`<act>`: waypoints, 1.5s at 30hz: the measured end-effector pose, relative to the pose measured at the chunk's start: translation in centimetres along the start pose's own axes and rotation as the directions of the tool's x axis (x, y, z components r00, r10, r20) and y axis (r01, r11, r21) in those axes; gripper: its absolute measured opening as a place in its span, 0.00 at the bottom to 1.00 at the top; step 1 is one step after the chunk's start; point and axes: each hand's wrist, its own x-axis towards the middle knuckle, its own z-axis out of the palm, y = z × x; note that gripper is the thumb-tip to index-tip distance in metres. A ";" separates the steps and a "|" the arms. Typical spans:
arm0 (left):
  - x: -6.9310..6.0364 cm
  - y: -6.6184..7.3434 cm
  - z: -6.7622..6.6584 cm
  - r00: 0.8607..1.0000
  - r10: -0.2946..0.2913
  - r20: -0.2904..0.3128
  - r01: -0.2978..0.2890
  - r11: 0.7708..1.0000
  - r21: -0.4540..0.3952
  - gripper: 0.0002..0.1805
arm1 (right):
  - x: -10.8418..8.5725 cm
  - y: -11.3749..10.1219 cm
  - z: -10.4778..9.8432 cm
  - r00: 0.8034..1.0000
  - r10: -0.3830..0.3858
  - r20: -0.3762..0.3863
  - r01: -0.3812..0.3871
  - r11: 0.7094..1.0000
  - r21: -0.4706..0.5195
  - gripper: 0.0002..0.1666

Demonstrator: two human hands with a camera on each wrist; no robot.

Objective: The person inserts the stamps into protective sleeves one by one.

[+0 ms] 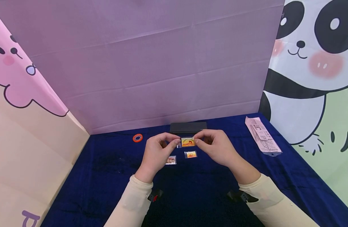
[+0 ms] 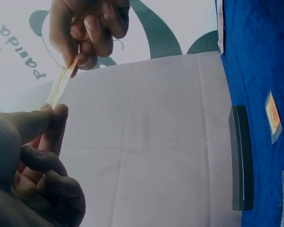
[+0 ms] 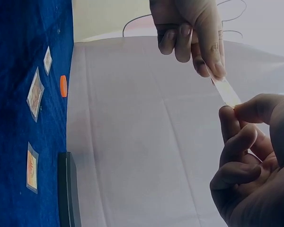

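Observation:
A small yellow stamp in a clear sleeve [image 1: 188,142] is held up between both hands. My left hand [image 1: 159,152] pinches its left end between thumb and index finger. The thumb and index finger of my right hand [image 1: 217,146] pinch the right end. In both wrist views the sleeve appears almost edge-on, raised above the table. Below it lies an orange-yellow sleeved stamp [image 1: 190,154]. A reddish sleeved stamp [image 1: 171,160] lies beside the left hand, partly covered by it. One more small sleeved piece [image 3: 48,60] shows in the right wrist view; its picture is unclear.
Behind the hands a flat black case [image 1: 188,127] stands near the back cloth. An orange ring-shaped object [image 1: 137,137] lies to the left. A pink printed packet [image 1: 263,135] lies at the right on the dark blue tablecloth [image 1: 106,173].

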 end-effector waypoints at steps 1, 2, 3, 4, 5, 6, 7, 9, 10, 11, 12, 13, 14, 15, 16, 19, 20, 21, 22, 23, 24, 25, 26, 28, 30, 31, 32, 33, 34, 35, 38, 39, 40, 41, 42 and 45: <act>0.0 0.0 0.0 1.000 -0.003 0.001 0.003 1.000 0.003 0.04 | 0.0 0.0 0.0 1.000 -0.002 -0.001 0.002 1.000 -0.004 0.06; 0.0 0.0 0.0 1.000 -0.005 0.003 0.005 1.000 0.007 0.04 | 0.0 0.0 0.0 1.000 -0.002 -0.001 0.002 1.000 -0.007 0.05; 0.0 0.1 0.0 1.000 -0.009 0.004 0.009 1.000 0.012 0.04 | 0.0 0.0 0.0 1.000 -0.002 -0.001 0.002 1.000 -0.010 0.05; -0.1 0.1 0.0 1.000 -0.013 0.006 0.013 1.000 0.014 0.04 | 0.0 0.0 0.0 1.000 -0.001 -0.001 0.001 1.000 -0.013 0.05; -0.1 0.2 0.0 1.000 -0.018 0.008 0.018 1.000 0.016 0.04 | 0.0 0.0 0.0 1.000 0.000 0.000 0.000 1.000 -0.015 0.05; -0.1 0.2 0.0 1.000 -0.023 0.010 0.022 1.000 0.016 0.04 | 0.0 0.0 0.0 1.000 0.001 0.001 -0.001 1.000 -0.016 0.05; -0.1 0.2 0.0 1.000 -0.027 0.012 0.027 1.000 0.015 0.04 | 0.0 0.0 0.0 1.000 0.000 0.002 0.000 1.000 -0.017 0.04; -0.1 0.3 0.0 0.999 -0.031 0.015 0.031 0.999 0.013 0.04 | 0.0 -0.1 -0.1 1.000 0.001 0.004 -0.001 1.000 -0.018 0.04; -0.2 0.3 0.0 0.999 -0.033 0.017 0.033 0.999 0.010 0.04 | 0.0 -0.1 -0.1 1.000 0.000 0.006 0.000 1.000 -0.018 0.04; -0.2 0.3 0.0 0.999 -0.035 0.019 0.035 0.999 0.010 0.04 | -0.1 -0.1 -0.1 1.000 0.001 0.008 -0.001 1.000 -0.017 0.04; -0.2 0.3 0.0 0.999 -0.036 0.021 0.036 0.999 0.010 0.04 | -0.1 -0.2 -0.1 1.000 0.001 0.010 -0.001 1.000 -0.016 0.04; -0.2 0.3 0.0 0.999 -0.036 0.023 0.036 0.999 0.011 0.04 | -0.1 -0.2 -0.1 1.000 0.002 0.012 -0.002 1.000 -0.015 0.04; -0.2 0.3 0.0 0.999 -0.037 0.025 0.036 0.999 0.011 0.04 | -0.1 -0.2 -0.1 1.000 0.003 0.014 -0.003 1.000 -0.014 0.04; -0.2 0.3 0.0 0.999 -0.036 0.026 0.036 0.999 0.011 0.04 | -0.1 -0.2 -0.1 1.000 0.002 0.016 -0.002 1.000 -0.012 0.04; -0.2 0.3 0.0 0.999 -0.036 0.028 0.036 0.999 0.011 0.05 | -0.1 -0.2 -0.1 1.000 0.001 0.018 -0.001 1.000 -0.010 0.04; -0.2 0.2 0.0 0.999 -0.029 0.027 0.029 0.999 0.013 0.05 | -0.1 -0.1 -0.1 1.000 -0.005 0.023 0.005 1.000 -0.005 0.04; -0.2 0.2 0.0 0.999 -0.027 0.026 0.027 1.000 0.013 0.05 | -0.1 -0.1 -0.1 1.000 -0.008 0.025 0.008 1.000 -0.005 0.05; -0.2 0.2 0.0 0.999 -0.026 0.025 0.026 1.000 0.012 0.05 | -0.1 0.0 -0.1 1.000 -0.011 0.027 0.011 1.000 -0.005 0.05; -0.2 0.3 0.0 0.999 -0.026 0.023 0.025 1.000 0.013 0.05 | -0.1 0.0 -0.1 0.999 -0.012 0.029 0.012 1.000 -0.006 0.06; -0.2 0.3 0.0 0.999 -0.026 0.022 0.026 1.000 0.013 0.05 | 0.0 0.1 -0.1 0.999 -0.014 0.031 0.014 1.000 -0.008 0.06; -0.2 0.3 0.0 0.999 -0.027 0.022 0.027 1.000 0.011 0.05 | 0.0 0.1 -0.1 0.999 -0.015 0.032 0.015 1.000 -0.011 0.07; -0.2 0.3 0.0 0.999 -0.027 0.022 0.027 1.000 0.011 0.05 | 0.0 0.1 -0.1 0.999 -0.017 0.034 0.017 1.000 -0.013 0.07; -0.2 0.3 0.0 0.999 -0.028 0.023 0.028 1.000 0.011 0.05 | 0.0 0.1 -0.1 0.999 -0.019 0.035 0.019 1.000 -0.015 0.07; -0.2 0.3 0.0 0.999 -0.029 0.024 0.029 1.000 0.010 0.05 | 0.0 0.2 -0.1 0.999 -0.021 0.035 0.022 1.000 -0.020 0.06; -0.2 0.3 0.0 0.999 -0.028 0.027 0.028 1.000 0.013 0.05 | 0.0 0.2 -0.1 0.999 -0.021 0.035 0.022 0.999 -0.027 0.06; -0.2 0.3 0.0 0.999 -0.027 0.027 0.027 1.000 0.015 0.05 | 0.0 0.2 -0.1 0.999 -0.021 0.036 0.022 0.999 -0.029 0.05; -0.2 0.3 0.0 0.999 -0.027 0.028 0.026 0.999 0.018 0.05 | 0.0 0.2 -0.1 0.999 -0.020 0.036 0.021 0.999 -0.031 0.05; -0.2 0.3 0.1 0.999 -0.026 0.029 0.025 0.999 0.020 0.05 | 0.0 0.2 -0.1 0.999 -0.017 0.036 0.019 0.999 -0.033 0.05; -0.2 0.3 0.1 0.999 -0.025 0.029 0.025 0.999 0.021 0.05 | -0.1 0.2 -0.1 0.999 -0.016 0.037 0.017 0.999 -0.034 0.05; -0.1 0.3 0.1 0.999 -0.024 0.029 0.024 0.999 0.022 0.05 | -0.1 0.2 -0.1 0.999 -0.014 0.038 0.015 0.999 -0.035 0.05; -0.2 0.3 0.1 0.999 -0.022 0.028 0.022 1.000 0.019 0.05 | -0.1 0.1 -0.1 0.999 -0.010 0.038 0.011 0.999 -0.035 0.05; -0.2 0.3 0.1 0.999 -0.022 0.028 0.022 1.000 0.017 0.04 | -0.1 0.1 -0.1 0.999 -0.009 0.038 0.010 0.999 -0.035 0.05; -0.1 0.3 0.1 0.999 -0.021 0.027 0.021 1.000 0.017 0.04 | -0.1 0.1 -0.1 0.999 -0.008 0.038 0.010 0.999 -0.034 0.05; -0.2 0.3 0.1 0.999 -0.021 0.027 0.020 1.000 0.018 0.04 | -0.1 0.1 -0.1 0.999 -0.008 0.038 0.009 0.999 -0.032 0.05; -0.2 0.3 0.1 0.999 -0.020 0.027 0.019 1.000 0.019 0.04 | -0.1 0.1 -0.1 0.999 -0.007 0.037 0.009 1.000 -0.029 0.05; -0.1 0.2 0.0 1.000 -0.013 0.027 0.013 1.000 0.023 0.04 | 0.0 0.0 -0.1 0.999 -0.004 0.036 0.005 1.000 -0.022 0.05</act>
